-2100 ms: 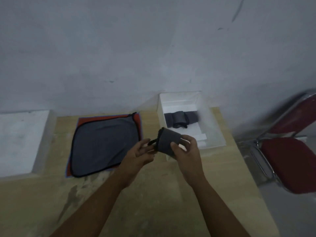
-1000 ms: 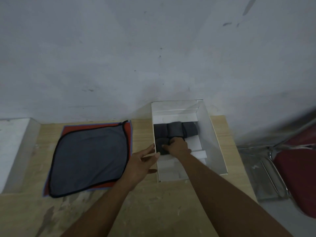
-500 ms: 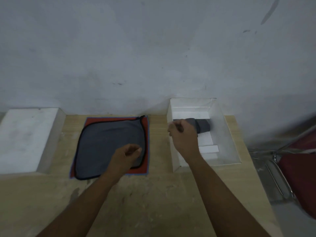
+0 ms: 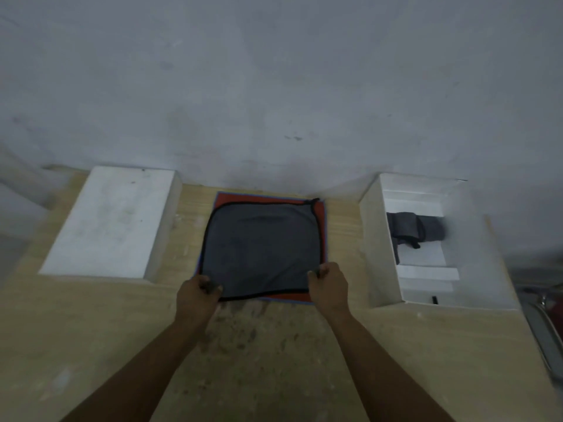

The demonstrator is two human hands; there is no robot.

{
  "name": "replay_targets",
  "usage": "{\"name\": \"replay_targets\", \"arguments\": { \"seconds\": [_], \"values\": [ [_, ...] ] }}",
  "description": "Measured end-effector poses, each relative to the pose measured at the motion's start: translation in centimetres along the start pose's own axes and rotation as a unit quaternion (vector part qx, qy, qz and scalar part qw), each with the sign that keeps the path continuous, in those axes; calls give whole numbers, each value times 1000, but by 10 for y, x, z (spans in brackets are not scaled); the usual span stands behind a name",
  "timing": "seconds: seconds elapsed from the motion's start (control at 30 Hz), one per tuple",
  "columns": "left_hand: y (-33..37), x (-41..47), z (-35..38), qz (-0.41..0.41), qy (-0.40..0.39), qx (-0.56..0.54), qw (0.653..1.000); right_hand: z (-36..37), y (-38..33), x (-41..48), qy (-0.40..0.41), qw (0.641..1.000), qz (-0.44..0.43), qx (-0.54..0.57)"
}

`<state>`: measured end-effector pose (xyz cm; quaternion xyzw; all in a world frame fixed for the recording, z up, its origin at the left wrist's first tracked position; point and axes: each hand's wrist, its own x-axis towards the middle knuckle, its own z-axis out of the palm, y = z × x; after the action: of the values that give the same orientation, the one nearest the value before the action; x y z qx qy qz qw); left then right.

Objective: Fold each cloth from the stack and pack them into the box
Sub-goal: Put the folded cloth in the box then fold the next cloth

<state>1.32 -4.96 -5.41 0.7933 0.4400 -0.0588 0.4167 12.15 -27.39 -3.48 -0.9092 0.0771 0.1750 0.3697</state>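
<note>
A grey cloth with a black hem lies flat on top of the stack, with an orange-red cloth showing under it. My left hand pinches the grey cloth's near left corner. My right hand pinches its near right corner. To the right stands the open white box. Folded grey cloths lie inside it toward the back.
A white box lid lies on the wooden table at the left. The wall runs right behind the table. A metal chair frame stands past the table's right edge.
My right hand left a folded cloth in the box and came back to the stack. Both hands have now closed on the top grey cloth's near corners.
</note>
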Motion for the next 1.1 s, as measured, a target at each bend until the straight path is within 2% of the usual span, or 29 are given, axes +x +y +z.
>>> {"name": "replay_targets", "arguments": {
  "seconds": [0.1, 0.33, 0.6, 0.73, 0.97, 1.1],
  "values": [
    [-1, 10, 0, 5, 2, 30, 1000, 15, 2, 6, -2, 999, 23, -40],
    [-9, 31, -3, 6, -2, 24, 1000, 34, -5, 16, 10, 991, 88, -95],
    [-11, 40, 0, -21, -3, 30, 999, 36, -12, 16, 22, 995, 97, -17],
    [-14, 39, 6, -3, 19, 35, 999, 32, -12, 18, 24, 993, 110, 47],
    [-9, 39, 3, 48, 20, 19, 998, 24, -8, 23, 3, 969, 155, 191],
    [-15, 42, 1, 44, 20, 61, 997, 25, -7, 23, -14, 952, 169, 255]
  ]
}}
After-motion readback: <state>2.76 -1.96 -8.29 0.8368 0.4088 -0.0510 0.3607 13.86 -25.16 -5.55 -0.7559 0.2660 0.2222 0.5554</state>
